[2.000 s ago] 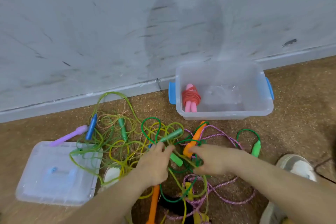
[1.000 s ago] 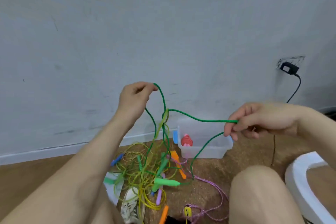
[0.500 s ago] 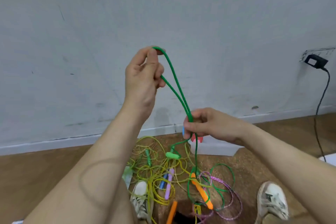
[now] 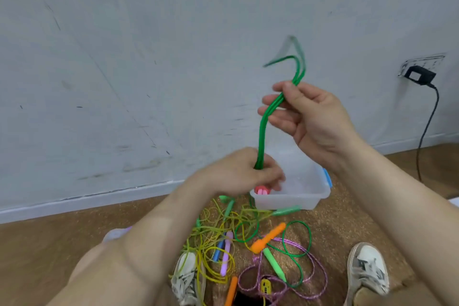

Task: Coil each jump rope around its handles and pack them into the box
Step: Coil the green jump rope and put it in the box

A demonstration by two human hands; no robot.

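Two hands grip the green jump rope (image 4: 262,131): my right hand (image 4: 315,122) pinches the gathered strands up top, and my left hand (image 4: 238,174) clenches them below. Just under my left grip sits the clear box (image 4: 320,194), a coiled red rope (image 4: 260,190) inside.

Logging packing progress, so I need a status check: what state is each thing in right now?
green rope: folded into strands, held up, not yet coiled
left hand: grips the strands low
right hand: grips them higher up
box: open
pink rope: coiled, inside the box
floor ropes: loose, tangled
charger: plugged into the wall
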